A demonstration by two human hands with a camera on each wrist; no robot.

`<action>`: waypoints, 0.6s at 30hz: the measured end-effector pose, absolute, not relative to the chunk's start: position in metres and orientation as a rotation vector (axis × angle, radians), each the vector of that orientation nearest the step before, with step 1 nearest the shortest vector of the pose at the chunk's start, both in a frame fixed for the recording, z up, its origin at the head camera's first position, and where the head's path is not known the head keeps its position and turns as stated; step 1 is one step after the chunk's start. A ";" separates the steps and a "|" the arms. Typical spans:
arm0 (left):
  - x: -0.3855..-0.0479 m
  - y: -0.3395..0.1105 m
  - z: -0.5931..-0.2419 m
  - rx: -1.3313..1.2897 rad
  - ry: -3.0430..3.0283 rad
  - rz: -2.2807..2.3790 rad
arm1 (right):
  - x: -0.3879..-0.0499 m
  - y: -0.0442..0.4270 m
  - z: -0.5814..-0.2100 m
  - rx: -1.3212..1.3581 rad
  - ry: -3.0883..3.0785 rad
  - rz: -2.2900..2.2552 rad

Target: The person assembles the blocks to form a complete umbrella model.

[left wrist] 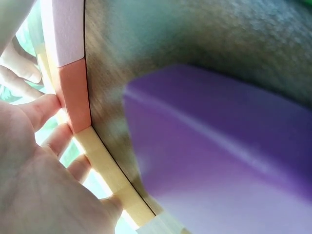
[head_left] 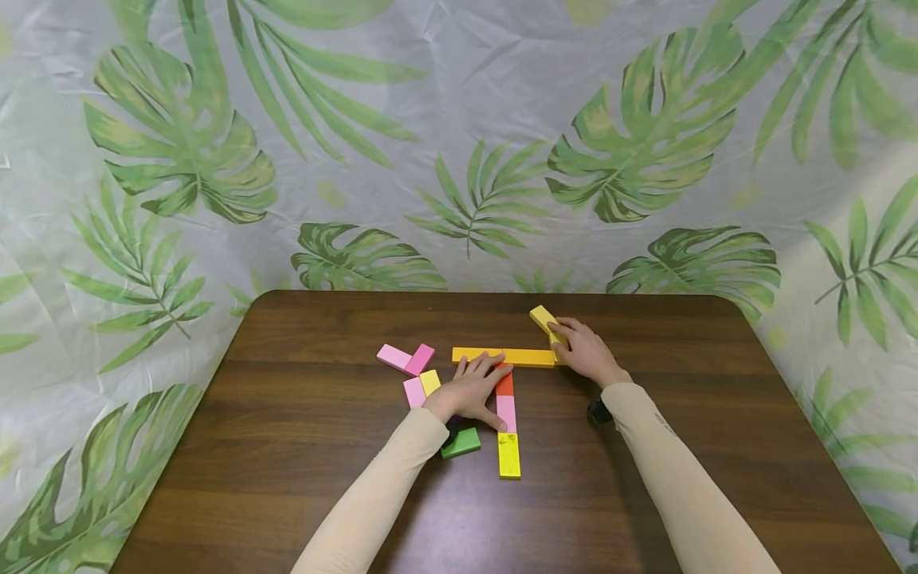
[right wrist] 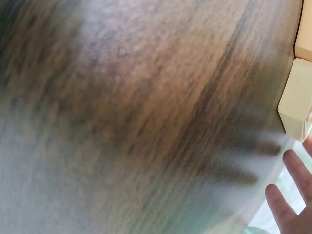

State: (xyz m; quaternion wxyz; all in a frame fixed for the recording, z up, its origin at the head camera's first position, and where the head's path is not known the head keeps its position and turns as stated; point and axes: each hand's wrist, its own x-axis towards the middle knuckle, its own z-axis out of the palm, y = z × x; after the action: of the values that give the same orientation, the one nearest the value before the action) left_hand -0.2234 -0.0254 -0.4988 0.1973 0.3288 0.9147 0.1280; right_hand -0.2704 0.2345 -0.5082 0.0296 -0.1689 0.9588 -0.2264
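My left hand [head_left: 469,395] lies with fingers spread over the corner of a T-like layout of blocks. Its fingertips touch the orange blocks [head_left: 527,358] and the red block [head_left: 506,385]; the thumb is at the pink block [head_left: 506,414], above a bright yellow block [head_left: 509,456]. My right hand [head_left: 590,351] pinches a pale yellow block [right wrist: 295,97] between thumb and index finger at the right end of the orange row. Another pale yellow block [head_left: 542,317] slants away up and left from it. A purple block [left wrist: 219,141] looms close in the left wrist view.
Left of the layout lie a light pink block [head_left: 394,357], a magenta block [head_left: 420,360], another pink block [head_left: 413,391] and a yellow block [head_left: 430,382]. A green block [head_left: 461,443] is beside the left wrist. The brown table [head_left: 287,478] meets a leaf-patterned cloth [head_left: 488,263] behind.
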 end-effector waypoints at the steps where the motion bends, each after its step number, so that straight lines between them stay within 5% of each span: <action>1: -0.224 -0.025 -0.499 0.920 2.562 0.357 | -0.271 0.234 -0.508 -0.521 2.956 -0.700; 18: -0.224 -0.025 -0.500 0.918 2.555 0.368 | -0.270 0.234 -0.507 -0.538 2.954 -0.704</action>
State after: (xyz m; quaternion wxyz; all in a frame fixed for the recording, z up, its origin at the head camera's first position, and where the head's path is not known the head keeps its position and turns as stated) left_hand -0.2241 -0.0252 -0.4997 0.1993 0.3285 0.9138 0.1315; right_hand -0.2697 0.2339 -0.5071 0.0287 -0.1744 0.9574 -0.2282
